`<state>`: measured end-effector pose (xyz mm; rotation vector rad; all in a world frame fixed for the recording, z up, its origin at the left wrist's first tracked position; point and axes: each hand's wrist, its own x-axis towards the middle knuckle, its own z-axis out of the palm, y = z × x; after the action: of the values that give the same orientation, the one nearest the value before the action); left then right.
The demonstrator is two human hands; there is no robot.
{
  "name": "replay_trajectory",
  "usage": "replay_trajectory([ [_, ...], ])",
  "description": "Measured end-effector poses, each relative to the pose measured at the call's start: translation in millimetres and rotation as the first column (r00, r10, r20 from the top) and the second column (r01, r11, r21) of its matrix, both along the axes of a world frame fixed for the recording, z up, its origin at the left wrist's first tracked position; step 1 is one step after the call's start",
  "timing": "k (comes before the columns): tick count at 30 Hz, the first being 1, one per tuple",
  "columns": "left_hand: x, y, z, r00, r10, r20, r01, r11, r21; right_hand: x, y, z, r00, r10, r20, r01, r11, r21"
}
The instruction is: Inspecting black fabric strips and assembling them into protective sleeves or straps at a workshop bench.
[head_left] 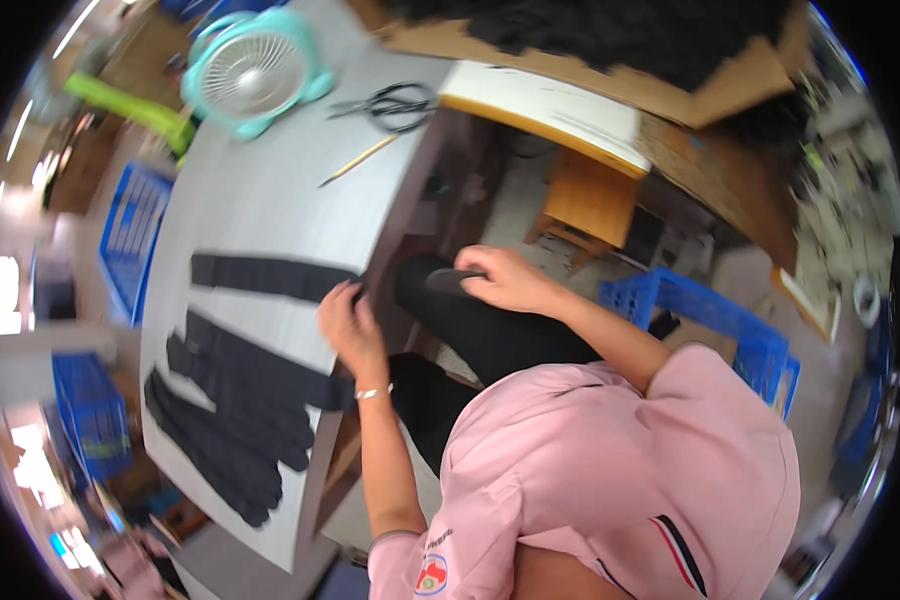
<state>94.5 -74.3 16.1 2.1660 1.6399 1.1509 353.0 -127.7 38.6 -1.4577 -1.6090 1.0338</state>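
A long black fabric strip (270, 276) lies across the grey table. My left hand (352, 325) is at the table's edge, its fingers closed on the end of this strip. Nearer to me, several black cut fabric pieces (250, 385) with wavy edges lie partly over one another; one end reaches the table edge below my left wrist. Off the table, above my lap, my right hand (505, 280) is closed on a small dark flat piece (448, 281). Against my black trousers its outline is hard to make out.
On the table's far part stand a turquoise fan (255, 75), black-handled scissors (395, 105) and a thin pencil-like stick (358, 162). A carton of black fabric (610, 35) sits at the back. A wooden stool (590, 200) and a blue crate (705, 310) are to the right.
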Motion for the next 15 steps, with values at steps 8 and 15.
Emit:
replay_trajectory([
  [8,3.9,-41.8,10.4,0.948,0.243,0.206,-0.212,0.964,-0.162,-19.5,-1.2,1.7,0.990,-0.044,0.133,0.026,0.990,0.136],
  [15,2.6,-46.7,29.2,0.933,0.272,0.234,-0.218,0.948,-0.232,-34.9,7.0,-5.0,0.970,0.033,0.242,-0.092,0.966,0.240],
])
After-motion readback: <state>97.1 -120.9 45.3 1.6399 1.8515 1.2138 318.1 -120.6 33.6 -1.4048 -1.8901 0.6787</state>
